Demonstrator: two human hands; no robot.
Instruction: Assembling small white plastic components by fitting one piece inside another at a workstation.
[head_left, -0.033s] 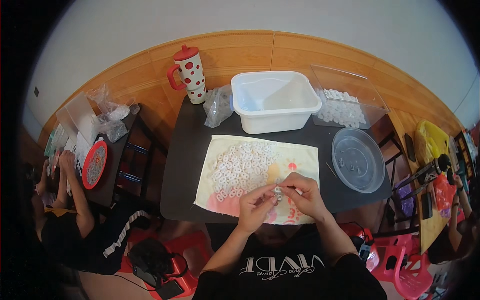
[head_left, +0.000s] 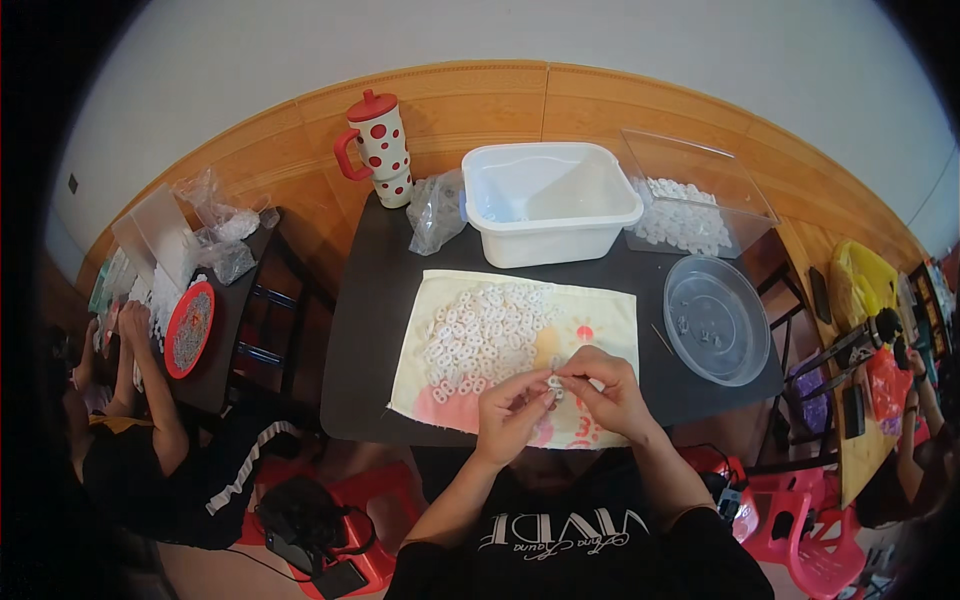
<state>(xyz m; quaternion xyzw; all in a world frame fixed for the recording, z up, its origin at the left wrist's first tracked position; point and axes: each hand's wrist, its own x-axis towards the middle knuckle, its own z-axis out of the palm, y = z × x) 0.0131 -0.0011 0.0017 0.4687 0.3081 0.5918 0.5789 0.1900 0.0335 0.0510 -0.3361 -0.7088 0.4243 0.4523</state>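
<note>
Over the near right part of a pale yellow cloth [head_left: 410,375], my two hands meet fingertip to fingertip. My left hand [head_left: 510,412] is closed in a pinch on a small white plastic piece [head_left: 554,384]. From the other side my right hand [head_left: 608,392] pinches at that same piece, its thumb and forefinger pressed together. The fingers cover much of the piece, so its exact shape is hard to make out. To the left of my hands, a spread of small white oval pieces with holes [head_left: 480,335] lies on the cloth.
Behind the cloth stands a white plastic tub [head_left: 555,240], with a polka-dot tumbler [head_left: 385,150] and clear bag [head_left: 437,212] left of it. Right are a clear bin of white pieces [head_left: 685,220] and a round clear lid [head_left: 718,340]. At left, another person's hands [head_left: 133,322] work near a red basin [head_left: 180,355].
</note>
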